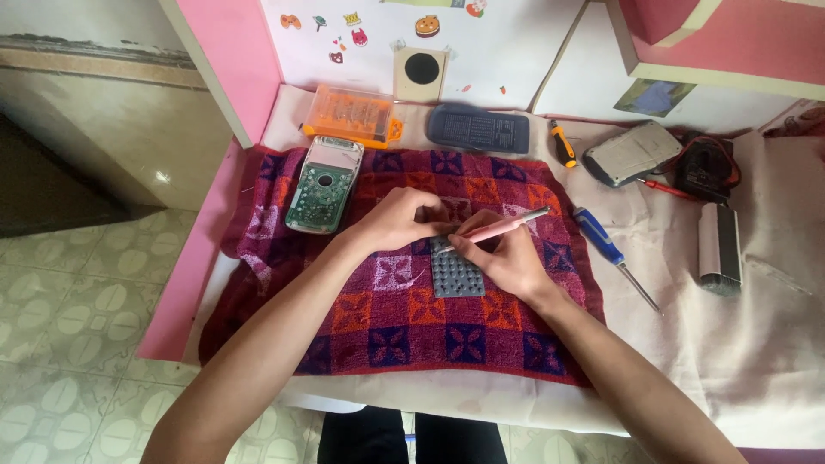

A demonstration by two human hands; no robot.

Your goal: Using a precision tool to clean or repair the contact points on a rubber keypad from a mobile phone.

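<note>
A grey rubber keypad mat (456, 277) lies on a dark red and purple checked towel (387, 335). My left hand (397, 219) rests at the mat's upper edge with its fingers curled down on it. My right hand (507, 256) holds a thin pink pen-shaped tool (503, 226), whose tip points left toward the mat's top. An opened calculator body with a green circuit board (323, 186) lies at the towel's upper left, apart from both hands.
Behind the towel stand an orange screwdriver bit case (351, 114) and a dark calculator front cover (478, 130). A blue-handled screwdriver (608, 249), a small orange-handled one (563, 144), a grey device (632, 153) and a silver box (720, 249) lie to the right.
</note>
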